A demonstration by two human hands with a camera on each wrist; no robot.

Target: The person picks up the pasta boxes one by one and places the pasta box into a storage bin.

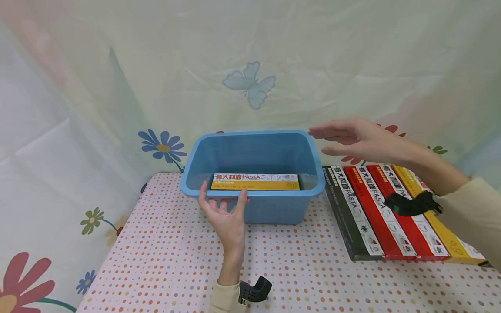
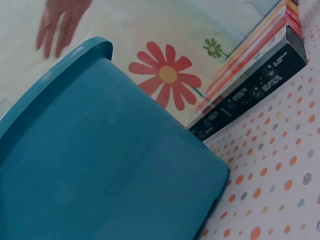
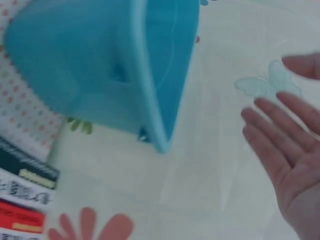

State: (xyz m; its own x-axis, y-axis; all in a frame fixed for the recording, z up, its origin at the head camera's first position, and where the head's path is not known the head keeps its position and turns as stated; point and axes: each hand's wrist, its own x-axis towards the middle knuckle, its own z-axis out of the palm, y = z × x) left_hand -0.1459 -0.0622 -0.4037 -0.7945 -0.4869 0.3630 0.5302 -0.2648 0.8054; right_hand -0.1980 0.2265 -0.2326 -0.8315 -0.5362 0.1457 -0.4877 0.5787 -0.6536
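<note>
A blue plastic tub [image 1: 274, 208] stands at the middle back of the table. Inside it lies a yellow and white pasta box [image 1: 254, 184], its long side along the front wall. My left hand [image 1: 225, 219] holds the tub's front rim, the thumb and one finger reaching up over the edge and other fingers bent beneath it. Above the tub's right end, my right hand [image 1: 352, 139] is in the air with straight fingers and nothing in it. In the right wrist view its fingers [image 3: 280, 127] are spread apart from the tub's rim [image 3: 145, 85].
Right of the tub, several pasta boxes lie side by side: a dark green one [image 1: 352, 217], two red ones [image 1: 377, 208] and a yellow one [image 1: 455, 243] under the right forearm. A dotted cloth [image 1: 168, 252] covers the table. Behind hangs a flowered curtain [image 1: 313, 65].
</note>
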